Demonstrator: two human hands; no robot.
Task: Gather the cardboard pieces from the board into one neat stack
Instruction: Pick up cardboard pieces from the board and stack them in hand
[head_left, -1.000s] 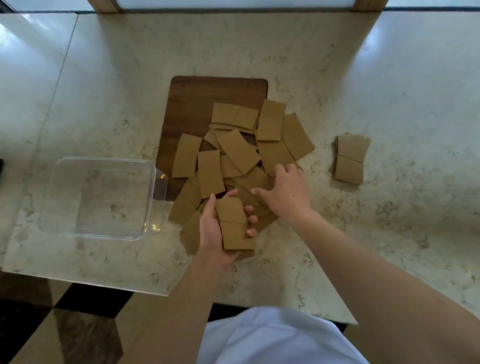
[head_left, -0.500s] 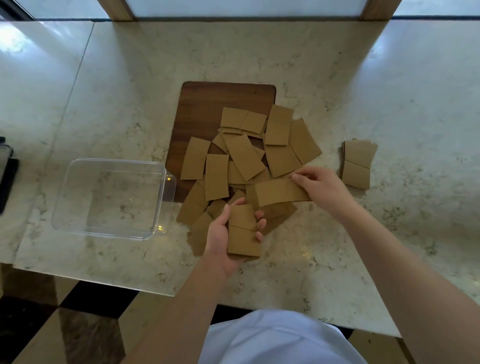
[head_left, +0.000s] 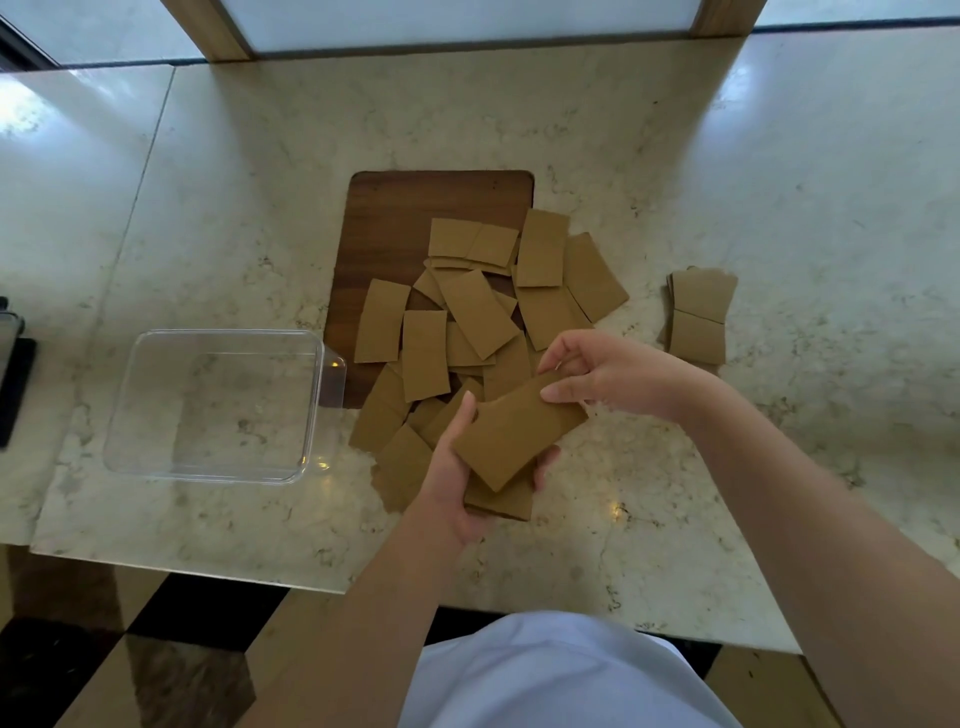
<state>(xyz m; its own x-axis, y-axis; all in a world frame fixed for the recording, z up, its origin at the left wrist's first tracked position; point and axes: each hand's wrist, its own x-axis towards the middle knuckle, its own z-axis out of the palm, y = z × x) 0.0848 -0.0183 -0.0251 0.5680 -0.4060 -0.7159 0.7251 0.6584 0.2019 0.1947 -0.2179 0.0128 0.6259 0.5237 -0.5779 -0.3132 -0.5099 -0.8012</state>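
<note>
Key relation: top piece (head_left: 514, 434) lies skewed across held bundle (head_left: 501, 501), long axis running low-left to high-right; bundle axis nearer upright.
Right hand (head_left: 618, 371): grip pinching top piece at its far-right end.
Left hand (head_left: 457, 483): grip cupped under bundle, thumb on left edge; nearer the stack.
Judged next: swing top piece square with bundle.
Loose pieces (head_left: 470, 312): roughly twenty, overlapped, exact count unclear; across board (head_left: 395, 218) and onto table (head_left: 675, 156).
Side pile (head_left: 698, 317): one, right, well apart.
Clear tub (head_left: 221, 405): one.
</note>
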